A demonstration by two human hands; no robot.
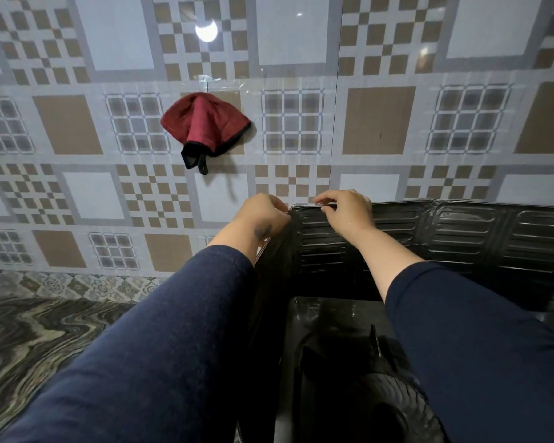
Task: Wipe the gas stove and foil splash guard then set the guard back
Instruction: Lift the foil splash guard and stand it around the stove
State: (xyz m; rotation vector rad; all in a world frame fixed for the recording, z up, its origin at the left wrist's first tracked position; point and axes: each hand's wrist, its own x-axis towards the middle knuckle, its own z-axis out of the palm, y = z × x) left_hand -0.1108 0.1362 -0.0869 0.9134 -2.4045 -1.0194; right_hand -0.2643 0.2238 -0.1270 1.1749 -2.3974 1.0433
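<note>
Two hands, left hand (pixel 267 212) and right hand (pixel 346 211), each pinching one splash guard's (pixel 461 231) top edge; one red cloth (pixel 205 123) above.

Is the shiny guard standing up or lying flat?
Standing up. The guard rises behind the stove; both hands grip its top edge.

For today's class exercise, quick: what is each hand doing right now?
Left hand: closed on the splash guard at its top corner.
Right hand: closed on the guard's top edge.
</note>
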